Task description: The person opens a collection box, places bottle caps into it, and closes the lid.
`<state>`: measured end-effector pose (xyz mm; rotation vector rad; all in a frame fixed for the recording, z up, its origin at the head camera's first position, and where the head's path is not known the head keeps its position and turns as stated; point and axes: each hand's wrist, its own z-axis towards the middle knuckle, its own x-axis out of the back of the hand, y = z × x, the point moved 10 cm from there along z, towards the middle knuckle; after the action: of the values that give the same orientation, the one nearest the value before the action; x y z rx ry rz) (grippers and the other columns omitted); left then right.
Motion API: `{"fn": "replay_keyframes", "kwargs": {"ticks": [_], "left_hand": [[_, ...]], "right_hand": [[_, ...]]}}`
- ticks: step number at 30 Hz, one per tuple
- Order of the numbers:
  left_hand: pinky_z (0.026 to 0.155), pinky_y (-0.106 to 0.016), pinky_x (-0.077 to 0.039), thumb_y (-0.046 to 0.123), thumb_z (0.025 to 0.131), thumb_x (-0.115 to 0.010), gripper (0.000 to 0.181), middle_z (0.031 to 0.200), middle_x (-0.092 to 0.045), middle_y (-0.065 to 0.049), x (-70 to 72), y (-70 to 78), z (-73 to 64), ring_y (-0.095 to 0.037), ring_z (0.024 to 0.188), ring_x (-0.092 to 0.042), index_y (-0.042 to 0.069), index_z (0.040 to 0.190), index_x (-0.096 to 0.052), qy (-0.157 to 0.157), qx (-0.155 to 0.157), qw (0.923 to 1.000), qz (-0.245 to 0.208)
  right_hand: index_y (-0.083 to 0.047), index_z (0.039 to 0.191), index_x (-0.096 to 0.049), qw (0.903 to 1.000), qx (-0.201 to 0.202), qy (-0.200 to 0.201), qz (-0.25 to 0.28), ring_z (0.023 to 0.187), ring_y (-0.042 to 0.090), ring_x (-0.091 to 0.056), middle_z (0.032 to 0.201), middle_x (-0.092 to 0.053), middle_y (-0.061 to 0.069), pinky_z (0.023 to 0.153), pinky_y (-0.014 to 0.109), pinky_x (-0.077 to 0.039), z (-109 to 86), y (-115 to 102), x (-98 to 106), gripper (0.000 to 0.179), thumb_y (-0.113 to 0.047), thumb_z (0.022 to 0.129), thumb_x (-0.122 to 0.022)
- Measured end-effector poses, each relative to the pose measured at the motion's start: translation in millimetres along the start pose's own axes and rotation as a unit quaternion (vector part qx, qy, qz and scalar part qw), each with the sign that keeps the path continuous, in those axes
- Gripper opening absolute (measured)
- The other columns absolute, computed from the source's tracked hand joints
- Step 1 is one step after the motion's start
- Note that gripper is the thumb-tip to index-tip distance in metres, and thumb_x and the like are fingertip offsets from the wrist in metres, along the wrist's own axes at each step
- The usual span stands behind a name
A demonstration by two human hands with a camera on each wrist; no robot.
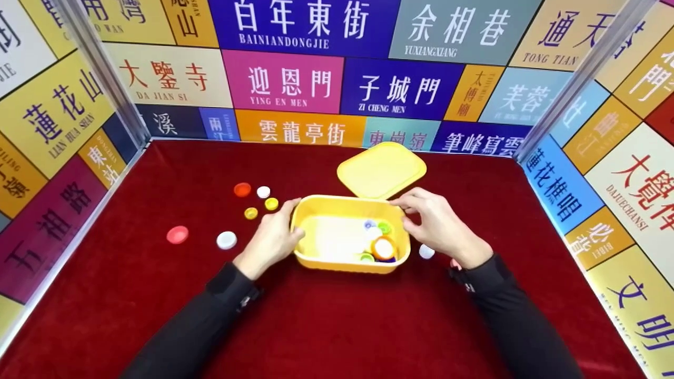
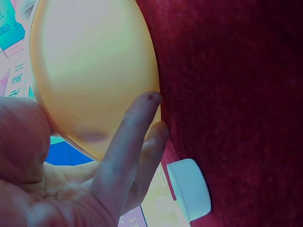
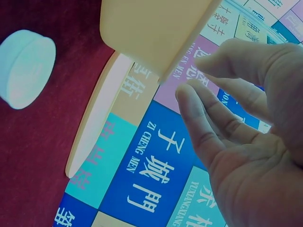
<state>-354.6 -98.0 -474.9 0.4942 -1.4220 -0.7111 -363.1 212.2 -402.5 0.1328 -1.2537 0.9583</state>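
A yellow plastic box (image 1: 347, 267) sits mid-table with its top uncovered. Several small bottle caps, among them an orange and white one (image 1: 384, 248) and a green one (image 1: 384, 228), lie together at its right end. My left hand (image 1: 271, 239) grips the box's left end, thumb over the rim and fingers along the outer wall (image 2: 94, 61). At the far right corner is my right hand (image 1: 434, 223), its fingers loosely bent with nothing between them. In the right wrist view, its fingertips (image 3: 185, 94) are just off the box wall (image 3: 147, 33).
A yellow lid (image 1: 382, 169) lies behind the box. Left of it are scattered caps: red (image 1: 242, 189), white (image 1: 226, 240), pinkish red (image 1: 177, 235), and yellow (image 1: 271, 203). A white cap (image 1: 426, 251) lies below my right hand. Printed panels (image 1: 295, 79) wall in the red table.
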Motion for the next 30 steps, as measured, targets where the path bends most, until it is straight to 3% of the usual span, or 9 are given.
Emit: {"fn": "replay_keyframes", "kwargs": {"ticks": [7,15,25,30], "left_hand": [[0.103,-0.051,-0.067,0.007,0.104,-0.075,0.072,0.148,-0.076,-0.03,-0.2,-3.0,0.3,-0.039,0.113,-0.08,0.005,0.172,-0.052,0.003,0.0,1.0,0.0],[0.104,-0.052,-0.068,0.007,0.104,-0.075,0.072,0.149,-0.076,-0.03,-0.2,-2.5,-0.4,-0.039,0.114,-0.08,0.004,0.173,-0.052,0.001,0.0,1.0,0.001],[0.102,-0.049,-0.067,0.008,0.104,-0.074,0.072,0.148,-0.077,-0.029,-1.0,-3.5,-0.1,-0.038,0.111,-0.079,0.006,0.173,-0.052,-0.002,0.007,1.0,0.001],[0.101,-0.048,-0.066,0.008,0.104,-0.072,0.073,0.151,-0.075,-0.028,-1.8,-2.8,0.5,-0.036,0.112,-0.08,0.006,0.174,-0.051,-0.004,0.009,0.9999,-0.004]], "right_hand": [[-0.002,0.138,-0.083,0.9995,-0.019,0.026,-0.004,0.111,0.032,-0.082,0.126,-0.079,0.018,0.099,0.053,-0.072,-14.4,11.2,9.1,0.038,0.003,0.1,-0.083],[-0.001,0.14,-0.081,0.9974,-0.057,0.044,-0.004,0.108,0.033,-0.084,0.129,-0.08,0.017,0.098,0.054,-0.071,-37.2,32.4,16.2,0.039,0.006,0.101,-0.075],[-0.006,0.147,-0.078,0.9959,-0.085,-0.028,-0.011,0.116,0.039,-0.079,0.136,-0.076,0.019,0.099,0.061,-0.069,-49.8,43.9,4.4,0.044,-0.006,0.104,-0.083],[-0.009,0.151,-0.077,0.9921,-0.094,-0.079,-0.023,0.115,0.038,-0.076,0.14,-0.075,0.019,0.099,0.057,-0.068,-54.0,45.5,-3.1,0.05,-0.016,0.103,-0.088]]}}
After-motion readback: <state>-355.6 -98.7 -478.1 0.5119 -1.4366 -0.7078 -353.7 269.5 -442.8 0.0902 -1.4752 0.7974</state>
